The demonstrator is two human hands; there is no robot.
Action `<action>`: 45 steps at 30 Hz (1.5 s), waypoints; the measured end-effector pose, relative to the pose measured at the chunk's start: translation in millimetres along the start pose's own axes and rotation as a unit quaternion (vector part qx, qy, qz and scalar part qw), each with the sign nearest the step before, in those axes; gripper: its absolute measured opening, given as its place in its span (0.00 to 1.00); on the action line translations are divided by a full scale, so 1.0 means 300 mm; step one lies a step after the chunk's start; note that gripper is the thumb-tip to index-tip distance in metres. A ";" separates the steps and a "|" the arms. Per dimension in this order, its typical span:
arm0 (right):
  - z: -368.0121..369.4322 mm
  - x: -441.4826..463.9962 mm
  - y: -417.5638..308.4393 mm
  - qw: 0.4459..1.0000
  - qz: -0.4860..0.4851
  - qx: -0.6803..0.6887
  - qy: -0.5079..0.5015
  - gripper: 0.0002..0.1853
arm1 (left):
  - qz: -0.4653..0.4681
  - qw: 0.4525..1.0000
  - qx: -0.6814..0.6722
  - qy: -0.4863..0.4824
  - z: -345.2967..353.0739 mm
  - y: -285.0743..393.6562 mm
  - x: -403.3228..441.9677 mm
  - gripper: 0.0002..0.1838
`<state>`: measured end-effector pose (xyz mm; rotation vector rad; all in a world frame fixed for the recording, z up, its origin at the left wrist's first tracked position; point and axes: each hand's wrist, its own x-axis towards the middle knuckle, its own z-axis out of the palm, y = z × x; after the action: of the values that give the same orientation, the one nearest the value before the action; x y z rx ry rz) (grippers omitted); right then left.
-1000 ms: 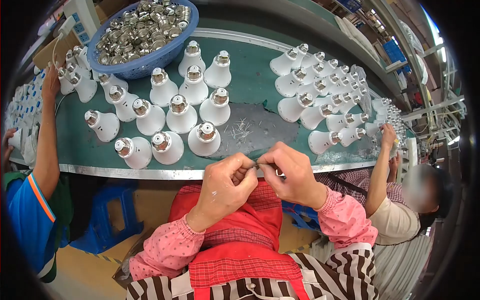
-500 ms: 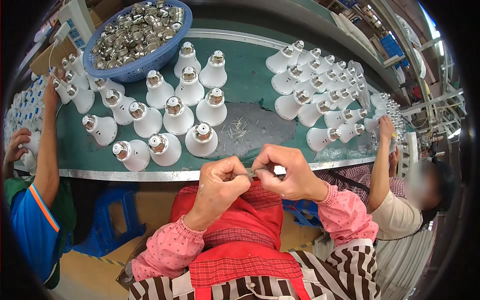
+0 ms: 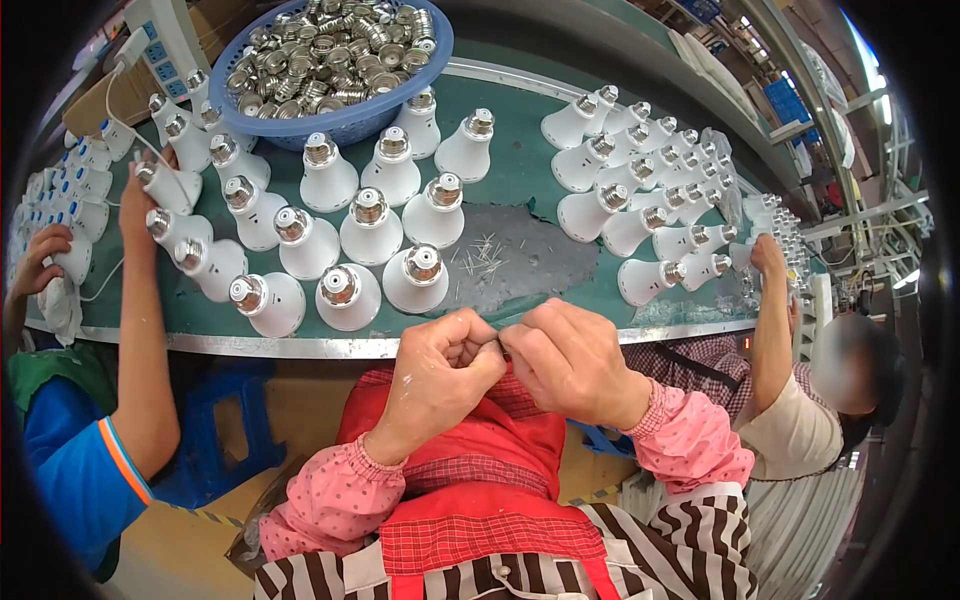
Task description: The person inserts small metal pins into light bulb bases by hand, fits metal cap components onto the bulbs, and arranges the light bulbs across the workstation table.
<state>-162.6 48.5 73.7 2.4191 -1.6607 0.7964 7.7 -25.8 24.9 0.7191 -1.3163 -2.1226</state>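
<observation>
My left hand [image 3: 440, 375] and my right hand [image 3: 572, 365] meet in front of the table's near edge, fingertips pinched close together. Both are closed; whatever lies between the fingertips is too small and covered to name. Just beyond them, a white LED bulb [image 3: 415, 282] with a silver screw cap stands upright on the green table. Several more such bulbs [image 3: 310, 245] stand to its left and behind it. Thin pin-like pieces [image 3: 480, 258] lie scattered on a dark worn patch [image 3: 535, 275] of the tabletop.
A blue basket [image 3: 345, 128] heaped with metal screw caps [image 3: 320, 65] stands at the back left. Rows of bulbs [image 3: 590, 210] fill the right side. Co-workers' arms reach in from the left [image 3: 145, 330] and right [image 3: 768, 330]. A blue stool [image 3: 225, 430] stands below the table.
The basket and left-hand bulbs have shifted right, and the left co-worker's arm has come further in among bulbs. My right hand has turned, its fingers folding more over the pinch.
</observation>
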 end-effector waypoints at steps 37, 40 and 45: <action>0.009 -0.055 -0.010 0.997 0.070 0.041 0.015 0.12 | 0.083 0.974 0.201 0.066 0.056 -0.007 -0.026 0.03; -0.024 -0.059 -0.026 0.952 0.212 0.220 0.014 0.11 | -0.004 0.998 0.059 0.024 0.028 0.010 -0.030 0.04; -0.002 -0.078 -0.009 0.924 0.241 0.293 0.042 0.08 | -0.035 0.997 0.020 -0.060 0.005 0.025 -0.025 0.06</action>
<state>-166.9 69.6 63.8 2.2421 -2.2777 1.6512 13.2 -22.6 33.5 0.6733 -1.4189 -2.2311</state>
